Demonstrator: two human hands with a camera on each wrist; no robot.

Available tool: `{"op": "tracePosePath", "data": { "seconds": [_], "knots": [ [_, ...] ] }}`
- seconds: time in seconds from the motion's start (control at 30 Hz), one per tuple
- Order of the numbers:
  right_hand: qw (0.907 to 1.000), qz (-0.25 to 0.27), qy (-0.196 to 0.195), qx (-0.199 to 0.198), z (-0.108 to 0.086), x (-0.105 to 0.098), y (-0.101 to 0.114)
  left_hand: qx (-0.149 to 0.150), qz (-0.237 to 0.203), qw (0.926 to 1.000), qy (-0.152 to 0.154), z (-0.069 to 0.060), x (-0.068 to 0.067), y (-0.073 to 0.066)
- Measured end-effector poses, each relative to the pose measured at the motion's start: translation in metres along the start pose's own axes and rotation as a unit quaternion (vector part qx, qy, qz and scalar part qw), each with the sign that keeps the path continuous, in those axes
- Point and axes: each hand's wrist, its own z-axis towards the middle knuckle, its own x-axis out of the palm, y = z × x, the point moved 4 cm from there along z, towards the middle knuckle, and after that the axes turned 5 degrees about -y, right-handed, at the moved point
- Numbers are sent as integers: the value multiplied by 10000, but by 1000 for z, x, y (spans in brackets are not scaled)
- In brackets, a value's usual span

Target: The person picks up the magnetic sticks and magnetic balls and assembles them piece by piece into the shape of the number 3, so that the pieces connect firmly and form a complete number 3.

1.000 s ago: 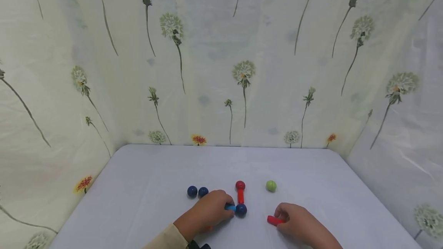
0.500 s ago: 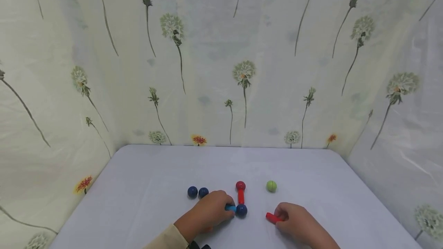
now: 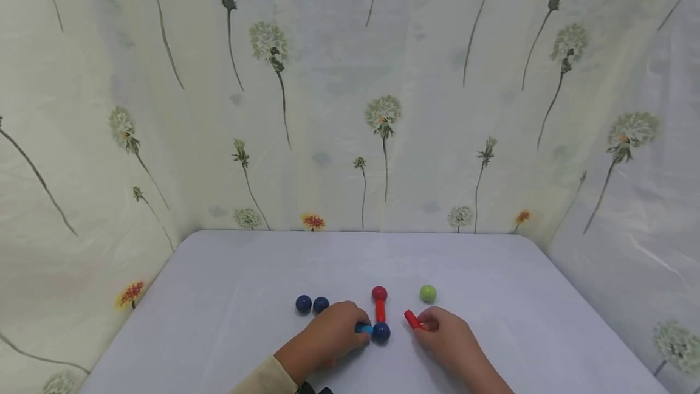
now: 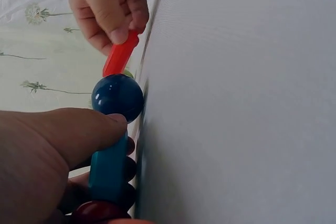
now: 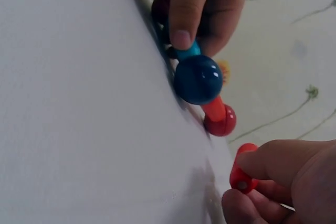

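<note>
My left hand (image 3: 336, 334) grips a light blue rod (image 4: 107, 169), thumb along it. One end of that rod meets a dark blue ball (image 3: 381, 332). From the ball a red rod (image 3: 380, 311) runs away to a red ball (image 3: 380, 293), all joined in an L. In the left wrist view a dark red ball (image 4: 100, 211) sits at the blue rod's near end. My right hand (image 3: 448, 339) pinches a second red rod (image 5: 244, 166) between thumb and fingers, off to the right of the dark blue ball. A silvery disc shows in this rod's end.
A green ball (image 3: 428, 293) lies beyond my right hand. Two dark blue balls (image 3: 303, 304) rest side by side beyond my left wrist. Dark pieces (image 3: 325, 390) show at the bottom edge by my sleeve. A flowered curtain (image 3: 328, 108) surrounds the white table (image 3: 246, 272).
My right hand has moved left and slightly away from me, bringing its red rod nearer the dark blue ball and turning it. The left hand and the joined pieces stay in place.
</note>
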Motion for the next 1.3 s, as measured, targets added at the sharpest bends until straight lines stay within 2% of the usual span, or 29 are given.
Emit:
{"op": "tracePosePath", "data": {
  "seconds": [0.2, 0.37, 0.57, 0.73, 1.03, 1.3],
  "knots": [
    [9990, 265, -356, -72, 13, 6, 19, -150, -89, 9998, 14, 4, 0, 1],
    [9976, 386, -515, -269, 25, 14, 33, -359, -273, 9989, 131, 2, 2, 5],
    [9943, 892, -569, -109, 37, 22, 46, -159, -278, 9994, 115, 0, 3, 7],
    [9914, 1078, -746, -16, 48, 24, 60, -11, -263, 9996, 59, 2, 1, 4],
    [9827, 1616, -781, 450, 68, 40, 71, -150, -439, 9989, 86, 1, -2, 1],
    [9785, 1847, -738, 543, 70, 53, 70, -96, -373, 9992, 73, 1, -2, 1]
  ]
}}
